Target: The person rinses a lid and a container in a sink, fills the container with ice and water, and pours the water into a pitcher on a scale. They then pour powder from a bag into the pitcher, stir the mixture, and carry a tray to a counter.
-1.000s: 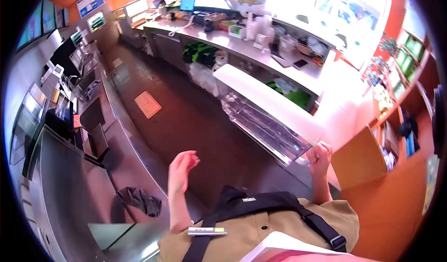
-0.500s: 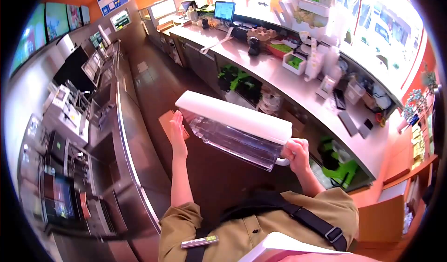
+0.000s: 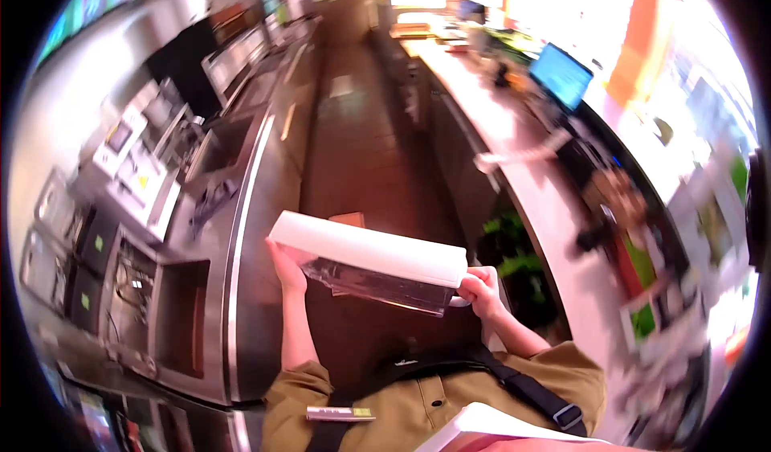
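I carry a long clear plastic container with a white lid (image 3: 371, 261) held level in front of my chest. My left hand (image 3: 286, 269) presses against its left end from below and behind. At its right end, my right hand (image 3: 480, 285) is closed around the white handle. The container's clear body hangs under the lid and looks empty, though blur hides details. I stand in a narrow aisle between two counters.
A steel counter (image 3: 241, 211) with a sink well (image 3: 178, 327) and a dark cloth (image 3: 210, 199) runs along the left. A service counter (image 3: 530, 187) with a blue-lit screen (image 3: 560, 74) and clutter runs along the right. The brown tiled floor (image 3: 357, 147) stretches ahead between them.
My view has swung left down the aisle. My left hand went from free in the air to pressing on the container's left end, and the container came in closer to my chest.
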Tool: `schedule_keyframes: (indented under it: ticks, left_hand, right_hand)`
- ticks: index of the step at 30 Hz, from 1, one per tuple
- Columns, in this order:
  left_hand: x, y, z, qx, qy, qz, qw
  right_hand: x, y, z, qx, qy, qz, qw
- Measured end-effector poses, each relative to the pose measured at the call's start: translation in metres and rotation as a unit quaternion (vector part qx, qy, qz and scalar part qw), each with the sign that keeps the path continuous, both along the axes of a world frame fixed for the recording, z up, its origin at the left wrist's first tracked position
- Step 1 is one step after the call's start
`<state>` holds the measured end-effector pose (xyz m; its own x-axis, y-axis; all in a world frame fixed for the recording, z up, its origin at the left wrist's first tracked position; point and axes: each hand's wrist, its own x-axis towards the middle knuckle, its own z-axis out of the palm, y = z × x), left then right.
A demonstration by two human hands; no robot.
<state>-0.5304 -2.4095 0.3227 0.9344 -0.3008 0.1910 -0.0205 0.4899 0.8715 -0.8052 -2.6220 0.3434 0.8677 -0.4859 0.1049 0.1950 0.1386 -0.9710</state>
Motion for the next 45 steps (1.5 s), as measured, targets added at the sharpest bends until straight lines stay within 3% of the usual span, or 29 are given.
schedule_keyframes:
  ticks: [5, 6, 11, 15, 21, 25, 26, 28, 29, 30, 32, 33, 34, 35, 36, 37, 40, 43, 45]
  left_hand:
    - [0.157, -0.072, -0.017, 0.012, 0.015, 0.086, 0.996]
    - [0.195, -0.094, -0.008, 0.012, -0.001, 0.103, 0.995]
    - [0.381, -0.191, -0.004, 0.006, 0.022, 0.018, 1.0]
    - [0.527, -0.286, -0.014, 0.024, 0.038, 0.012, 0.999]
    - [0.745, -0.404, -0.017, 0.02, -0.002, 0.022, 1.0]
    - [0.892, -0.449, 0.012, -0.003, -0.061, 0.116, 0.991]
    - [0.919, -0.449, 0.02, 0.0, -0.043, 0.068, 0.997]
    - [1.004, -0.435, -0.004, 0.009, -0.132, 0.018, 0.991]
    - [1.037, -0.428, -0.001, 0.07, -0.182, -0.034, 0.98]
    - [1.069, -0.419, -0.004, 0.136, -0.228, 0.007, 0.964]
    - [1.126, -0.399, -0.017, 0.201, -0.188, 0.035, 0.961]
    - [1.155, -0.397, -0.02, 0.179, -0.178, 0.076, 0.965]
    - [1.178, -0.394, -0.025, 0.159, -0.164, 0.111, 0.967]
    - [1.198, -0.385, -0.032, 0.283, -0.167, 0.195, 0.924]
    - [1.22, -0.39, -0.035, 0.174, -0.185, 0.217, 0.942]
    - [1.234, -0.39, -0.037, 0.197, -0.188, 0.266, 0.925]
    - [1.267, -0.386, -0.057, 0.122, -0.072, 0.352, 0.925]
    - [1.299, -0.377, -0.073, 0.133, -0.019, 0.433, 0.891]
    - [1.318, -0.364, -0.096, 0.209, -0.002, 0.511, 0.834]
  right_hand:
    - [0.191, -0.101, -0.033, 0.048, -0.001, 0.023, 0.999]
    - [0.225, -0.127, -0.041, 0.007, 0.007, 0.069, 0.998]
    - [0.389, -0.22, -0.015, -0.037, 0.092, 0.107, 0.989]
    - [0.53, -0.282, -0.03, 0.027, -0.002, 0.004, 1.0]
    - [0.759, -0.418, -0.035, 0.005, -0.054, 0.019, 0.998]
    - [0.932, -0.492, -0.011, -0.066, -0.028, 0.034, 0.997]
    - [0.978, -0.508, -0.015, -0.052, -0.048, 0.026, 0.997]
    - [1.07, -0.537, -0.02, 0.017, -0.068, 0.076, 0.995]
    - [1.119, -0.552, -0.023, 0.031, -0.068, 0.1, 0.992]
    - [1.17, -0.564, -0.027, 0.047, -0.07, 0.122, 0.989]
    - [1.272, -0.575, -0.036, -0.036, -0.139, 0.166, 0.976]
    - [1.326, -0.568, -0.045, -0.07, -0.161, 0.092, 0.98]
    - [1.373, -0.566, -0.05, -0.077, -0.146, 0.101, 0.981]
    - [1.419, -0.564, -0.057, -0.083, -0.13, 0.11, 0.982]
    - [1.474, -0.568, -0.05, -0.069, -0.093, 0.212, 0.97]
    - [1.529, -0.562, -0.056, -0.073, -0.079, 0.197, 0.975]
    - [1.658, -0.52, -0.045, -0.068, -0.03, 0.213, 0.974]
    - [1.785, -0.486, -0.078, -0.084, -0.005, 0.387, 0.918]
    - [1.85, -0.46, -0.097, -0.128, -0.001, 0.482, 0.867]
